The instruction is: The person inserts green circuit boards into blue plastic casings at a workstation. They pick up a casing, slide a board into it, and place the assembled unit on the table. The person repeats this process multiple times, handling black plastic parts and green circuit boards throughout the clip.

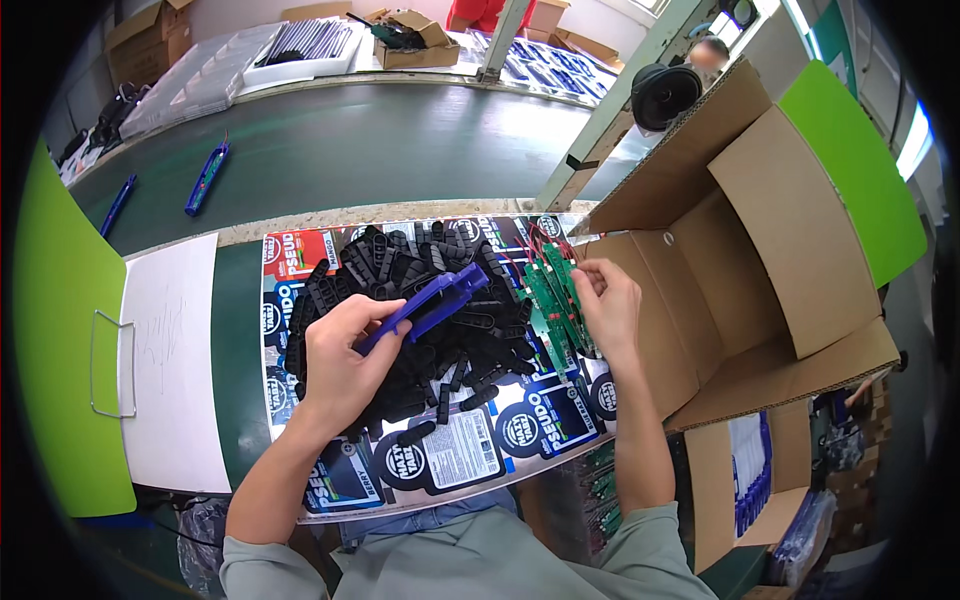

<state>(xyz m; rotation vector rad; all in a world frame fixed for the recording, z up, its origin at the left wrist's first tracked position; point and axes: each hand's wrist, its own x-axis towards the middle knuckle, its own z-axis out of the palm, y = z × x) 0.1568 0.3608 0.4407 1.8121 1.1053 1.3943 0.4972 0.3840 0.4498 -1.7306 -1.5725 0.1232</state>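
Observation:
My left hand [345, 355] is closed around one end of a long blue plastic housing [432, 302], hollow along its length. It holds the housing tilted above a heap of small black plastic parts [470, 345]. My right hand [612, 305] is at the pile of slim green circuit boards [545, 300] beside the heap, fingertips pinched on the edge of one board. Thin red wires stick out at the boards' far ends. My fingers partly hide the pinched board.
Everything lies on a printed sheet [465, 445]. At right an open cardboard box [745, 280] leans close to my right arm. Beyond is a green conveyor belt [400, 130] carrying a blue housing with a board [207, 180]. White paper [170, 360] lies at left, beside a green panel [70, 370].

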